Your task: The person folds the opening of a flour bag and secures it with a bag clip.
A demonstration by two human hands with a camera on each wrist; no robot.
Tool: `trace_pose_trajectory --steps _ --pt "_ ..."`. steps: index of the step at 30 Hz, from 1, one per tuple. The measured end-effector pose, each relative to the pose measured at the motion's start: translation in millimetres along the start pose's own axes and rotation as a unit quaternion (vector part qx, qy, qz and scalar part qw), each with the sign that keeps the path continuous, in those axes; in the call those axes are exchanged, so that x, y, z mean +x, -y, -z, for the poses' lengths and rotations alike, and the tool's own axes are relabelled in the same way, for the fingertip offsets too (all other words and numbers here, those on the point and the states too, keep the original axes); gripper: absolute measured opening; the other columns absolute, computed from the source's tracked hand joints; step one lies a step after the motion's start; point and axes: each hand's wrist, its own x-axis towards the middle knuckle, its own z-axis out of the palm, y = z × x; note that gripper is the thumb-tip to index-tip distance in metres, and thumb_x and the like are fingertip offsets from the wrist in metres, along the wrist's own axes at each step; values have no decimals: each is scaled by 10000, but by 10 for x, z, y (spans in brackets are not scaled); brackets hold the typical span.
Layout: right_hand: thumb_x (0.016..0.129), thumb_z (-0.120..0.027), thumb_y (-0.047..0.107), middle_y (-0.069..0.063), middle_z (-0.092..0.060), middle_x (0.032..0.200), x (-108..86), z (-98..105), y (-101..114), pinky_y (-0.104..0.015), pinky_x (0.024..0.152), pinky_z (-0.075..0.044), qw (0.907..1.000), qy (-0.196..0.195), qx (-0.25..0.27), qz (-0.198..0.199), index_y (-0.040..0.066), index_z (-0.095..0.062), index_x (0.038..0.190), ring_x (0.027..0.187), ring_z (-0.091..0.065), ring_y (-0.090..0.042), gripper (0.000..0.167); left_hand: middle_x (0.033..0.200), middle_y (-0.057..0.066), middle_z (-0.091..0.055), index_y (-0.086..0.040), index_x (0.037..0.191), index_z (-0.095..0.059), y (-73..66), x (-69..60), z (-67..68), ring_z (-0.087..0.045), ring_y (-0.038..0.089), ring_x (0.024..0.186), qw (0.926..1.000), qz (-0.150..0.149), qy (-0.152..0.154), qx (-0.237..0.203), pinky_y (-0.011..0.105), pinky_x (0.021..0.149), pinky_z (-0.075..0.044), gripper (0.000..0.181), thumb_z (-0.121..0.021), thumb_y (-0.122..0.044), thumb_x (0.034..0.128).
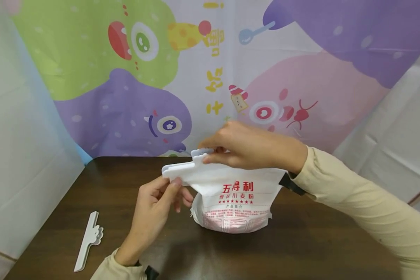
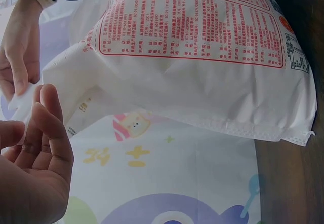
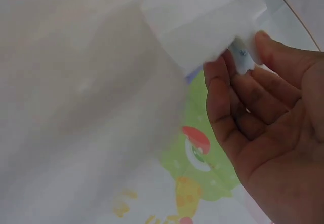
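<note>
A white flour bag (image 1: pixel 236 194) with red print is in the middle of the table, its top folded and drawn toward the left. At that top corner sits a white sealing clip (image 1: pixel 182 168), lying along the fold. My right hand (image 1: pixel 245 146) comes over from the right and pinches the clip's scalloped handle between thumb and fingers; the handle (image 3: pixel 243 57) shows in the right wrist view. Under the clip's left end, my left hand (image 1: pixel 154 206) pinches the bag's corner with thumb and fingers. How far the clip's jaws are apart along the fold cannot be told.
Another white clip (image 1: pixel 87 243) lies on the dark wooden table (image 1: pixel 119 179) at the left. Behind the table hangs a cloth (image 1: pixel 210 128) with cartoon figures, and pale sheets (image 1: pixel 28 116) flank the sides.
</note>
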Motion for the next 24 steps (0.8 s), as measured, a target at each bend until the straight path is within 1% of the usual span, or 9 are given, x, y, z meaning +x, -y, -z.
trace_pose_trajectory --steps 5,8,10,13,17,22,24 --pt "984 -646 202 70 -610 763 23 -62 -37 -249 618 -486 9995 -146 225 -165 75 -702 1084 648 -529 -47 171 709 86 -707 -32 892 -659 5 10 20 -644 203 549 9999 -60 -86 -64 349 443 -483 245 -498 -119 1054" --pt "994 -633 228 79 -638 823 5 -81 -47 -250 656 -502 9988 -193 402 -187 91 -696 1130 695 -553 -39 203 707 115 -701 -7 887 -652 14 5 4 -658 200 555 9997 -82 -134 -170 336 439 -483 250 -498 -114 1053" --pt "999 -625 247 91 -644 850 -18 -92 -46 -239 661 -501 9985 -207 467 -192 114 -692 1132 711 -558 -27 200 710 128 -699 8 890 -651 20 0 -11 -663 208 557 9996 -87 -143 -230 331 439 -483 253 -499 -114 1052" --pt "998 -627 250 98 -646 856 -48 -107 -45 -220 669 -505 9983 -222 510 -176 130 -688 1080 727 -570 -7 157 719 132 -700 13 901 -653 30 -5 -26 -670 226 565 9996 -54 -112 -273 330 440 -485 253 -498 -117 1053" --pt "985 -647 206 88 -631 809 -36 -117 -33 -214 663 -507 9981 -317 534 -46 116 -688 994 709 -571 -3 100 718 131 -700 8 915 -662 40 -2 -16 -670 245 569 9996 -37 -106 -249 338 441 -490 245 -502 -115 1052" --pt "968 -669 176 86 -545 680 24 -96 -39 -213 589 -467 9976 -428 518 150 105 -671 887 614 -509 -12 108 689 131 -688 6 887 -671 28 21 16 -648 228 544 9991 -222 -256 -248 336 440 -480 237 -519 -92 1041" --pt "957 -682 170 81 -568 667 32 -75 -50 -212 588 -476 9972 -453 563 189 97 -688 885 610 -529 -10 103 676 127 -682 7 879 -678 12 31 24 -639 218 536 9986 -331 -340 -248 325 443 -475 234 -527 -81 1035"
